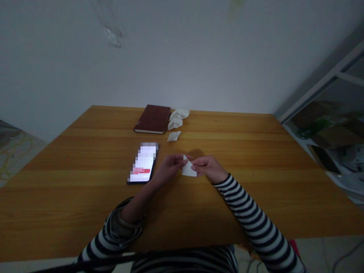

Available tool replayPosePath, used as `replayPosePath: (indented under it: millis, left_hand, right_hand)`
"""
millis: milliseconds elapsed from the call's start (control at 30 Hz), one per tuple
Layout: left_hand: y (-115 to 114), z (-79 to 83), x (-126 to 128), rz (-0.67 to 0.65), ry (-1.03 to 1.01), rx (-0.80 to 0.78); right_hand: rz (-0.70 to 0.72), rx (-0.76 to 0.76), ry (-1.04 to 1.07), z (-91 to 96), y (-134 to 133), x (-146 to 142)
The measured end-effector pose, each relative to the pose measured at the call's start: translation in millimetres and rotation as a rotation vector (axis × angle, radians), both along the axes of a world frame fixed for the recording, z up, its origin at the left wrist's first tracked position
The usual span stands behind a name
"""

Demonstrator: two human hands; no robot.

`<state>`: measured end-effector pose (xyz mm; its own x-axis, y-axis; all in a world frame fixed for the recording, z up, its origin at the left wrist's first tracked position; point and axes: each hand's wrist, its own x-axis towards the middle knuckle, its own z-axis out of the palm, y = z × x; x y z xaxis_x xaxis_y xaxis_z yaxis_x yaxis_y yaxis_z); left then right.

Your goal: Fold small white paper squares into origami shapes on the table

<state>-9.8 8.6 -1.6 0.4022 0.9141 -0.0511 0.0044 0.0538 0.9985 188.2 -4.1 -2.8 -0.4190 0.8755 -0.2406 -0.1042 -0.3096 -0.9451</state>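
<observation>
1. One small white piece of paper (189, 170) is between the left hand (172, 163) and the right hand (211, 167), over the brown wood table (256, 151). It has a pointy top.
2. The left hand pinches the paper on its left side, with thumb and fingers closed on it.
3. The right hand pinches it too, on the right side.
4. A phone (144, 163) lies just left of the left hand. Its screen is lit, with a red bar near the bottom.
5. Past the phone is a dark red book (153, 119), shut and lying flat.
6. Next to the book are two white paper shapes (175, 123), close together. A smaller, flatter folded paper (174, 136) lies nearer the hands.
7. The left striped sleeve (99, 242) is pushed up; the right striped sleeve (253, 214) reaches the wrist.
</observation>
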Motion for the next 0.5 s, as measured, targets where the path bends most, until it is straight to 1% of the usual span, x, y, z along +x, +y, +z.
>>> replayPosePath:
  millis: [67,200,333,500]
  left_hand:
    - [0,-0.5,1,0.022,0.01,-0.01]
    - [0,-3.3,3,0.089,0.073,-0.032]
    - [0,-3.2,2,0.079,0.052,-0.059]
    - [-1,2.9,3,0.048,-0.002,-0.125]
  right_hand:
    - [-0.01,-0.013,0.022,0.8,-1,-1]
    - [-0.074,-0.027,0.043,0.2,-2,-8]
    - [-0.128,-0.001,0.045,-4.1,-1,-14]
    - [-0.093,-0.012,0.052,-8.8,1,-11]
